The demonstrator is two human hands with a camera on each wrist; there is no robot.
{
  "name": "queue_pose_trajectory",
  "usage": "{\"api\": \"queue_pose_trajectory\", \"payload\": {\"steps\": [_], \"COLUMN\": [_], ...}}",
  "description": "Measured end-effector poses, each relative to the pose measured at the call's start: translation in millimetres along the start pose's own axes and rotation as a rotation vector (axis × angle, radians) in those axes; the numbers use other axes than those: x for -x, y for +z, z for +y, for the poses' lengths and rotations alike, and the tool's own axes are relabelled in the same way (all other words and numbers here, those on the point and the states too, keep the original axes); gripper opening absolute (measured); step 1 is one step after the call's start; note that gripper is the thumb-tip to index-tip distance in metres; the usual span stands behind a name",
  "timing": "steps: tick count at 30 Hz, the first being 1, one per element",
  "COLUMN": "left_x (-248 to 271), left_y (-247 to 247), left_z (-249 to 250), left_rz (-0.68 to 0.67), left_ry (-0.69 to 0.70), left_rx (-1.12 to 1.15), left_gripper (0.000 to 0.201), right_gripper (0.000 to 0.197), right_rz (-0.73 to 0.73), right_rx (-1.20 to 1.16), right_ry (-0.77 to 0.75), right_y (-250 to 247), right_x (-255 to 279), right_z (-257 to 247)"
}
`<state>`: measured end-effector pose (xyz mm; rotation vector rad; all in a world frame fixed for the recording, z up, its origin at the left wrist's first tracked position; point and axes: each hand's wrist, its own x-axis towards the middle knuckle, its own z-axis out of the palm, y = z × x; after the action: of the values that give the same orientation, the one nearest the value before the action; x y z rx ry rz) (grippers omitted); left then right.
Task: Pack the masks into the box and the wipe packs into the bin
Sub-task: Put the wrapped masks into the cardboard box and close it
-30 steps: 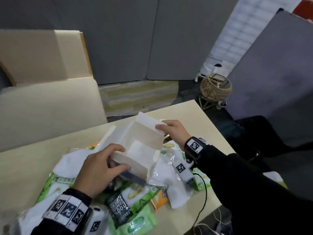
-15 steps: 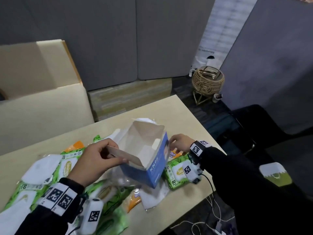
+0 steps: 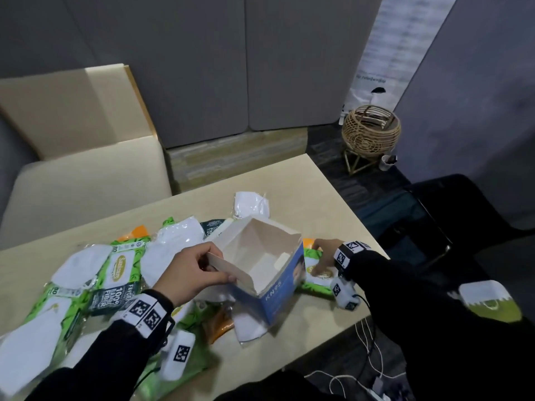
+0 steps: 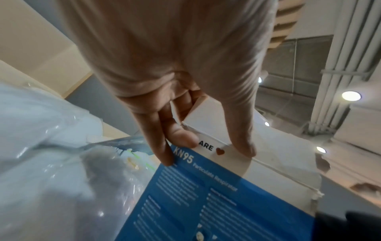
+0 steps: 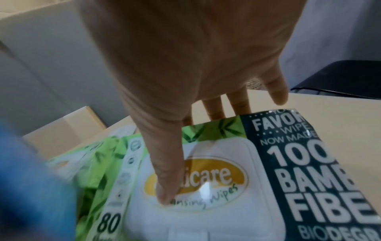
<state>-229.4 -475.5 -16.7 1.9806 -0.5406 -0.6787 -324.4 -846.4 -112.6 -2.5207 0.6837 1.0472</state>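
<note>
We count one box, about six masks and five or so wipe packs (pile overlaps, so rough). Left hand pinches the box's near flap. Right hand, off the box since 1 s ago, grips a pack right of the box, thumb on top.

Right hand left the box; now grasps a wipe pack.
</note>
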Motion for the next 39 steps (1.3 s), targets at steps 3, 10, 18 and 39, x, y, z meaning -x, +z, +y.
{"api": "queue_pose_trajectory", "payload": {"steps": [3, 10, 18, 39], "left_x": [1.2, -17.4, -40.0, -84.7], "left_y": [19.5, 64.6, 102.4, 96.1], "left_z": [-2.1, 8.9, 7.3, 14.8], "left_rz": [-0.078, -0.280, -0.347, -0.286], "left_ry": [-0.032, 0.031, 0.161, 0.189], "left_rx": [-0.088, -0.197, -0.408, -0.456], "left_gripper": [0.046, 0.042, 0.038, 0.018], "right_gripper": [0.074, 0.083, 0.077, 0.057], "right_rz": [0.069, 0.109, 0.177, -0.134], "right_rx": [-0.049, -0.226, -0.457, -0.385], "right_ry": [0.051, 0.151, 0.083, -0.073], "right_y": [-1.6, -4.1, -29.5, -87.2], "right_x": [-8.6, -26.7, -4.4, 53.2], "right_z": [17.8, 19.6, 34.9, -0.1]}}
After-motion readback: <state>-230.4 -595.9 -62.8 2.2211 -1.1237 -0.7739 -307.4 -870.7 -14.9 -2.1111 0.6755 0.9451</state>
